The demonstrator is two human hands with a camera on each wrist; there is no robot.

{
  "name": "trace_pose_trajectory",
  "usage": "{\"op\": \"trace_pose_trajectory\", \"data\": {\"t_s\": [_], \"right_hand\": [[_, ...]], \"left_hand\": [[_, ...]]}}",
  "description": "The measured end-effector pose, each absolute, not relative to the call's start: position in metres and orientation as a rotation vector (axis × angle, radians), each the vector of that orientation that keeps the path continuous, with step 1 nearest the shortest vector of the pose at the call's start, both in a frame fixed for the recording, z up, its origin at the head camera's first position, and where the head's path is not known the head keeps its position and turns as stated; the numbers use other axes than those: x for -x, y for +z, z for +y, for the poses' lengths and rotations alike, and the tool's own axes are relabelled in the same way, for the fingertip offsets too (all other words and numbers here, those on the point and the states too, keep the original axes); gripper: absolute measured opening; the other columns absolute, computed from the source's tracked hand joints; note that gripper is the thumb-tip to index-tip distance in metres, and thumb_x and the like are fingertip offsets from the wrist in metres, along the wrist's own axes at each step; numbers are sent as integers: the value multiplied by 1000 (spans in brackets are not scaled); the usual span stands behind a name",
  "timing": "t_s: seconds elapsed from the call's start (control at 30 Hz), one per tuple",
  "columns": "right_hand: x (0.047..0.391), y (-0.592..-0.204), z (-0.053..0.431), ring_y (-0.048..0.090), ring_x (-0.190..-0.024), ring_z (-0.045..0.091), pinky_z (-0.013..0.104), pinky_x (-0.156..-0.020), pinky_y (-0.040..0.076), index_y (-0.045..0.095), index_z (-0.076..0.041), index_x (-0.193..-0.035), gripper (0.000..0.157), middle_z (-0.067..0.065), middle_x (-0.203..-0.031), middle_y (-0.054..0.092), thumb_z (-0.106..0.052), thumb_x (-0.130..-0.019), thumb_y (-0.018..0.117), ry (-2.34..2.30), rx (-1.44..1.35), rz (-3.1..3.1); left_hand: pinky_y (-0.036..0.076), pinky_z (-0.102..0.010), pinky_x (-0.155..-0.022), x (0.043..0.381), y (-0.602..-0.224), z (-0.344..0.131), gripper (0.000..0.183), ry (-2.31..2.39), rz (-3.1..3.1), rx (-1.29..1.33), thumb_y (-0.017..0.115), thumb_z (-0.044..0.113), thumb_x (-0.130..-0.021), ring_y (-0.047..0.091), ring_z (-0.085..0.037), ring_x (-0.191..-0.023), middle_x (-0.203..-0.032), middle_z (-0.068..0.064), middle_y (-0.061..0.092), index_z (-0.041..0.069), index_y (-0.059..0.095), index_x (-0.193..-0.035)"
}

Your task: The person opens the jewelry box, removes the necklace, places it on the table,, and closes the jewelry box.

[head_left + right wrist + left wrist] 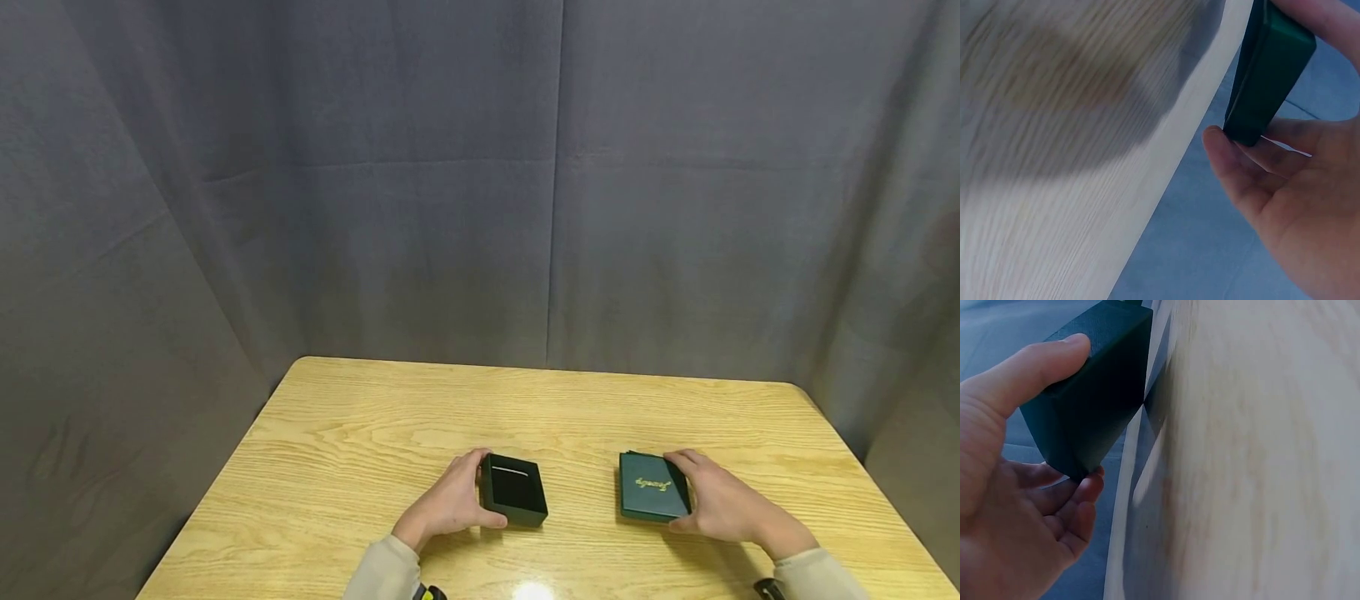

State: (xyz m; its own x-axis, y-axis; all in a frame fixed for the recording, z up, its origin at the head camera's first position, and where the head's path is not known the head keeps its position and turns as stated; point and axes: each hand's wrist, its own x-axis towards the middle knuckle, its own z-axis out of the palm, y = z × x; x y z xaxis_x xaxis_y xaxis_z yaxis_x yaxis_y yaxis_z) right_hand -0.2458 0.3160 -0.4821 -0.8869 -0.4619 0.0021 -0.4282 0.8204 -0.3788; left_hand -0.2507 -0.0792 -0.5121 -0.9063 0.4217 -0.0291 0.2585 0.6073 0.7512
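Observation:
On the left, a dark green box base (517, 493) faces up, its black inside lined with a pad that has a thin pale slit near the far side. My left hand (450, 497) grips it from the left, thumb on the near side and fingers round the far corner. To the right is a green box lid (651, 485) with gold "Jewelry" lettering, upside down from here. My right hand (723, 504) holds this lid by its right side, between thumb and fingers. The left wrist view shows the thumb pressed on the base's wall (1094, 394); in the right wrist view fingertips support a lid corner (1272, 69).
Both hands are over a light wood-grain table (420, 400) with rounded far corners. Grey curtains (420, 208) hang behind the table and along both sides. Bare tabletop lies between the two box parts, and a bright light reflection shows at the near edge.

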Motion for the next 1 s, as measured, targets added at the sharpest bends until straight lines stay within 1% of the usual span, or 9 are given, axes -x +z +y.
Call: {"op": "trace_pose_trajectory", "data": {"t_s": [0.1,0.23,0.4,0.53,0.63,0.8,1.0], "right_hand": [[246,-483,319,52,-111,40,52,-86,45,43,10,-132,94,22,-125,49,-40,-64,85,-565,700,2913],[247,-485,323,52,-110,39,51,-86,45,44,10,-132,94,22,-125,49,-39,-63,85,-560,699,2915],[247,-487,325,54,-108,36,50,-85,46,45,9,-130,93,19,-122,50,-39,-62,85,-556,706,2927],[246,-488,327,54,-106,34,49,-84,46,47,9,-129,90,17,-119,52,-37,-62,85,-536,717,2945],[246,-489,328,55,-105,34,49,-83,46,47,9,-128,90,17,-119,52,-36,-62,86,-521,716,2944],[246,-490,330,55,-105,35,50,-83,46,47,9,-129,91,17,-119,52,-38,-61,86,-528,690,2919],[246,-492,330,55,-103,35,50,-82,46,48,11,-128,94,17,-118,53,-39,-58,87,-510,684,2907]], "left_hand": [[42,-43,-89,250,-511,-79,97,1164,2640,-574,84,38,-66,46,-23,-107,-125,-8,46,1,34,-140],[43,-43,-90,250,-510,-79,98,1114,2666,-577,84,39,-66,47,-23,-108,-133,-11,42,0,33,-141],[41,-46,-94,250,-510,-79,100,1065,2689,-564,83,42,-67,47,-26,-113,-142,-15,37,2,32,-143],[33,-52,-100,250,-509,-80,101,1049,2694,-567,84,40,-67,37,-32,-128,-145,-15,34,5,29,-146],[27,-54,-104,250,-508,-80,100,1028,2698,-591,84,37,-68,29,-34,-134,-145,-13,35,7,30,-146],[26,-52,-105,250,-508,-80,95,989,2711,-629,84,35,-67,34,-34,-131,-140,-13,41,4,35,-142],[22,-51,-108,252,-512,-80,95,942,2727,-633,85,37,-67,33,-34,-131,-140,-13,41,3,35,-141]]}}
